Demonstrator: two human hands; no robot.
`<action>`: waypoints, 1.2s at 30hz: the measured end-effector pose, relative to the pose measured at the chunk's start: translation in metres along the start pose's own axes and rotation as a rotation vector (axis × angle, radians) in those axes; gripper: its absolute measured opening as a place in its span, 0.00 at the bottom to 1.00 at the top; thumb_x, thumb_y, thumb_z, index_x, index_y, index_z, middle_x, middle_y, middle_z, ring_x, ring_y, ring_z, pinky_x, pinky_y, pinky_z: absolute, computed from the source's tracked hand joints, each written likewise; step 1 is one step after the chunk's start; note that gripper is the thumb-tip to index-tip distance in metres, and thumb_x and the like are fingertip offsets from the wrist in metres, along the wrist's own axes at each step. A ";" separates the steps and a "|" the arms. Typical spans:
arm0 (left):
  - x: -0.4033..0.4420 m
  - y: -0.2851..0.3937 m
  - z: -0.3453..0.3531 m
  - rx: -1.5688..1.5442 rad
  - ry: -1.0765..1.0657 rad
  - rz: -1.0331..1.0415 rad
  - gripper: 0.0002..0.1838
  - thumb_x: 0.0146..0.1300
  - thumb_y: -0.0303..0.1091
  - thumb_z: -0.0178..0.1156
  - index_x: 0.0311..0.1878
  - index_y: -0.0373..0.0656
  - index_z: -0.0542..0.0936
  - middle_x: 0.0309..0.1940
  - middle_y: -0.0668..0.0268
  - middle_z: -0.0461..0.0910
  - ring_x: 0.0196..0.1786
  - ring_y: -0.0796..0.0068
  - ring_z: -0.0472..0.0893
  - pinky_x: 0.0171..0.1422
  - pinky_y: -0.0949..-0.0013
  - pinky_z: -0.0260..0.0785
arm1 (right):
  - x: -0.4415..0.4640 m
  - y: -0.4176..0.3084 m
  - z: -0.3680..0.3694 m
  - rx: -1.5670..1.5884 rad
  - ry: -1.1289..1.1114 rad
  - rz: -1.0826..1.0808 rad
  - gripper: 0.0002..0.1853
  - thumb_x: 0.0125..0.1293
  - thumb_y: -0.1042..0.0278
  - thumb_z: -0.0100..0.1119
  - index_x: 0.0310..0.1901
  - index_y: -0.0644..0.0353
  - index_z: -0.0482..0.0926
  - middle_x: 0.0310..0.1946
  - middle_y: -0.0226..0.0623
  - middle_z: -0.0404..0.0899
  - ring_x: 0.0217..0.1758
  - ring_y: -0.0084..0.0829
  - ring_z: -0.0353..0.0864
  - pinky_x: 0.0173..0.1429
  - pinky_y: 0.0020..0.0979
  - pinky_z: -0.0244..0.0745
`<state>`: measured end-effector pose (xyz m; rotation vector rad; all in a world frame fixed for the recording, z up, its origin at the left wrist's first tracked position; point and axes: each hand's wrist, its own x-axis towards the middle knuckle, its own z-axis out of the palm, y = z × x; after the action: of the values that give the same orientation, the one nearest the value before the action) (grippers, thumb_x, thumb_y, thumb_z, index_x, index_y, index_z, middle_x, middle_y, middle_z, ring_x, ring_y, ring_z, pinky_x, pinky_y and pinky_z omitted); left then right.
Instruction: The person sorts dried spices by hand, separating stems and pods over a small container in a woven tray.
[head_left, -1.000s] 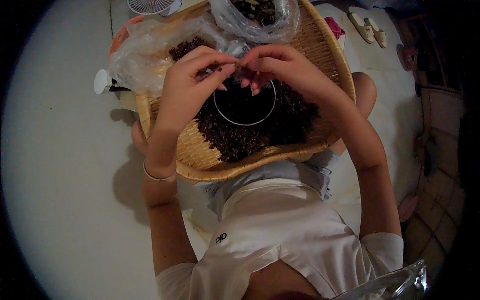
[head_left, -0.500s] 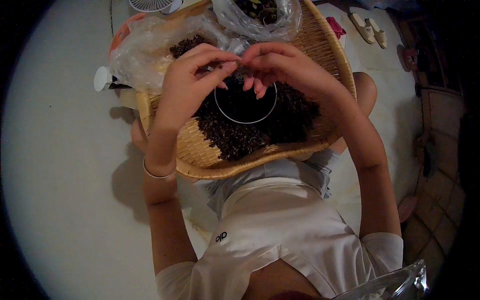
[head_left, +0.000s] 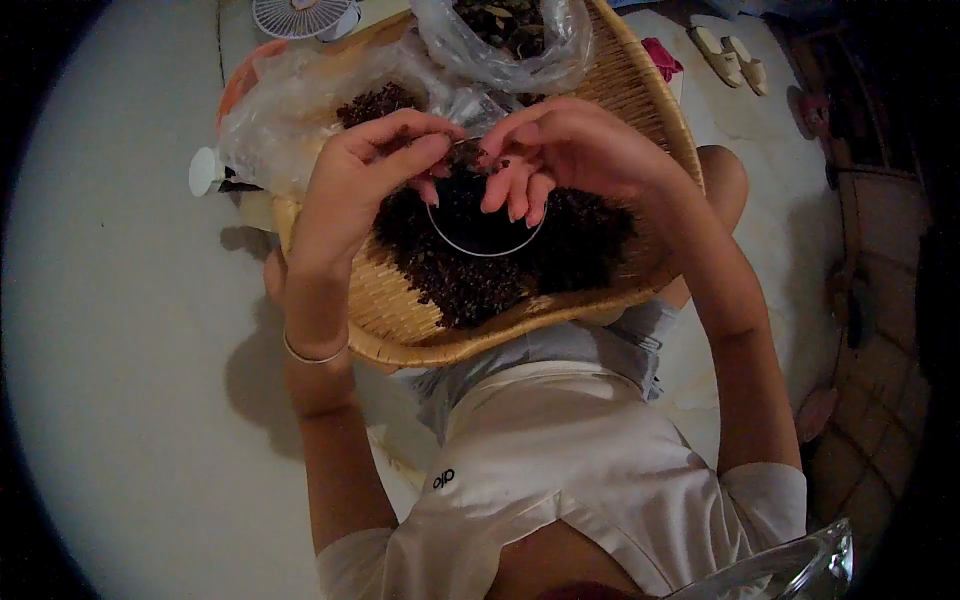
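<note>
My left hand [head_left: 375, 160] is above a round bowl [head_left: 487, 254] with a thin pale rim and a dark inside. Its thumb and forefinger are pinched together, with small dark bits by the fingers. Opposite it, my right hand [head_left: 565, 150] has thumb and forefinger drawn together and the other fingers curled down over the bowl. Something small and brownish shows between the two hands, too blurred to name. Dark, crumbly dried pieces [head_left: 470, 285] are heaped around the bowl in a woven bamboo tray [head_left: 390, 320] on my lap.
A clear plastic bag [head_left: 270, 130] lies at the tray's left, beside a dark clump [head_left: 380, 103]. Another open plastic bag [head_left: 565, 55] holds dark leafy matter at the top. A white-lidded jar [head_left: 207, 172], a small fan [head_left: 300, 15] and slippers [head_left: 728, 60] are on the floor.
My hands have moved slightly apart and my right fingers hang lower over the bowl. The whole view has shifted a little.
</note>
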<state>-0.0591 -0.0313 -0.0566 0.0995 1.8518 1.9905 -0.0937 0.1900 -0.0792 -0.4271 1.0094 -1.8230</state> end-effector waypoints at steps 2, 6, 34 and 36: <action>0.000 0.000 0.000 -0.041 -0.016 -0.007 0.10 0.59 0.30 0.56 0.41 0.36 0.78 0.30 0.69 0.76 0.32 0.83 0.74 0.34 0.80 0.67 | -0.001 -0.001 -0.001 -0.009 -0.061 -0.024 0.20 0.65 0.61 0.42 0.46 0.72 0.71 0.36 0.52 0.78 0.33 0.33 0.80 0.38 0.28 0.77; -0.001 0.002 0.001 -0.037 -0.030 -0.008 0.10 0.58 0.31 0.57 0.41 0.37 0.78 0.30 0.69 0.76 0.33 0.83 0.74 0.33 0.79 0.68 | -0.003 0.000 0.003 -0.072 -0.038 -0.025 0.18 0.63 0.62 0.47 0.45 0.71 0.71 0.35 0.49 0.78 0.32 0.29 0.80 0.35 0.26 0.77; 0.031 -0.023 -0.093 0.785 0.245 0.002 0.16 0.61 0.37 0.53 0.49 0.41 0.76 0.34 0.65 0.80 0.32 0.80 0.77 0.36 0.78 0.70 | 0.004 0.011 -0.016 -0.815 0.425 -0.290 0.16 0.65 0.58 0.47 0.31 0.64 0.76 0.19 0.32 0.73 0.18 0.22 0.71 0.27 0.23 0.67; 0.037 -0.040 -0.112 0.980 0.253 0.090 0.16 0.61 0.37 0.53 0.49 0.40 0.76 0.34 0.64 0.80 0.32 0.81 0.77 0.36 0.78 0.70 | 0.006 0.019 -0.015 -0.876 0.459 -0.429 0.16 0.65 0.60 0.47 0.32 0.65 0.77 0.23 0.32 0.75 0.21 0.22 0.73 0.30 0.23 0.68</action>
<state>-0.1197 -0.1227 -0.1166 0.2164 2.8583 0.9898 -0.0951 0.1882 -0.1038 -0.8105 2.1839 -1.7957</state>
